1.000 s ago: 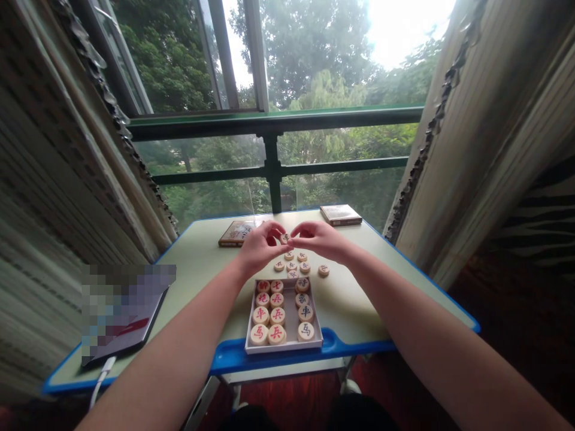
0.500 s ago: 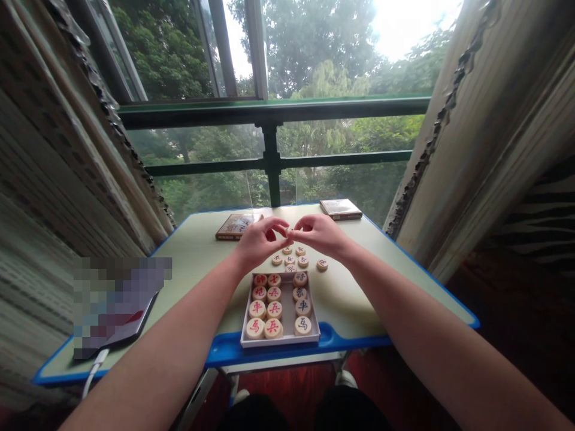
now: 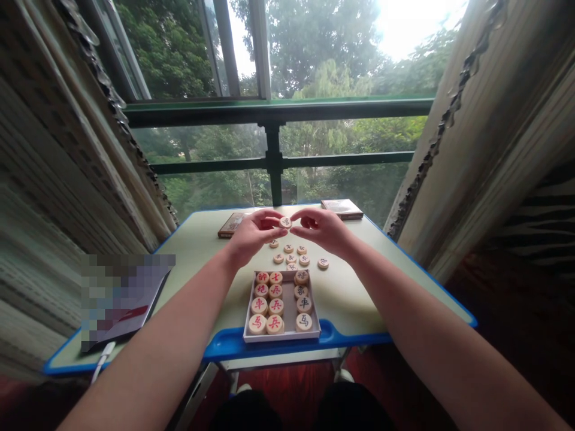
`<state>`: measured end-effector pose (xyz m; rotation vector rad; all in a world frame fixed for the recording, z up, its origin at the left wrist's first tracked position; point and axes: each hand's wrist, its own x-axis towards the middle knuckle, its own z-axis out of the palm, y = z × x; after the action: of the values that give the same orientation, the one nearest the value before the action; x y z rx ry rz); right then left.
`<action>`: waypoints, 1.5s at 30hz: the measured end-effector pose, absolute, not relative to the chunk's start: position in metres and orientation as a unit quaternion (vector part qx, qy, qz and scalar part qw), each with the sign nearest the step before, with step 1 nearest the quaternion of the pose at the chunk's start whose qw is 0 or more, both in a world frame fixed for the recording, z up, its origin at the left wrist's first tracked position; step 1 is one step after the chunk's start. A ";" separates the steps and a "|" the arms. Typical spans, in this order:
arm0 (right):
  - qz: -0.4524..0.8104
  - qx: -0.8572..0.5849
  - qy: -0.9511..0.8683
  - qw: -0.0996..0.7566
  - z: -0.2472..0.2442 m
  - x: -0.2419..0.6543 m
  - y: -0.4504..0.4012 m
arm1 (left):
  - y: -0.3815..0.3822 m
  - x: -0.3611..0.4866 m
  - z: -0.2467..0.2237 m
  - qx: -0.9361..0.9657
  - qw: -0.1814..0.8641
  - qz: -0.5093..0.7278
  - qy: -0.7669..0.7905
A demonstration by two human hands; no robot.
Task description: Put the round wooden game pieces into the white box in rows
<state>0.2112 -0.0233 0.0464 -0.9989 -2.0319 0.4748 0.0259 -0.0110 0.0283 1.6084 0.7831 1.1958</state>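
Note:
Over the far part of the table, my left hand (image 3: pixel 255 234) and my right hand (image 3: pixel 324 232) meet around one Chinese chess piece (image 3: pixel 286 222). Thumb and forefinger of each hand pinch the round piece from its two sides, and its dark character faces me. Several loose black-character pieces (image 3: pixel 304 260) lie on the table below my hands. Nearer me is a shallow white box (image 3: pixel 290 337). Red-character pieces (image 3: pixel 275 307) fill two columns at its left, and black-character pieces (image 3: pixel 304 304) form one column at its right. A bare strip runs between them.
A brown flat case (image 3: pixel 230 225) lies behind my left hand, and another flat case (image 3: pixel 342 209) is at the back right. At the left, a partly blurred tablet-like device (image 3: pixel 130 317) has a white cable (image 3: pixel 103 361). The table (image 3: pixel 372 299) has a blue edge.
The piece between my hands has turned its character face toward me and risen slightly. Another loose piece now shows left of the group. The view has shifted a little.

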 end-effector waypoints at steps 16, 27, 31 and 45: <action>0.226 -0.385 -0.808 0.385 0.052 0.215 -0.028 | -0.014 0.022 0.030 0.695 0.485 0.438 0.300; 0.264 -0.408 -0.866 0.119 0.057 0.218 -0.039 | 0.006 0.015 0.015 0.662 0.398 0.496 0.397; 0.238 -0.403 -0.881 0.071 0.053 0.208 -0.046 | 0.009 0.015 0.013 0.669 0.380 0.486 0.415; 0.131 -0.422 -0.897 0.016 0.047 0.192 -0.058 | 0.003 0.020 0.017 0.666 0.388 0.478 0.421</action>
<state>0.1918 -0.0582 0.0473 -1.3129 -2.7885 0.4059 0.0204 0.0032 0.0168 1.6936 1.0716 1.2149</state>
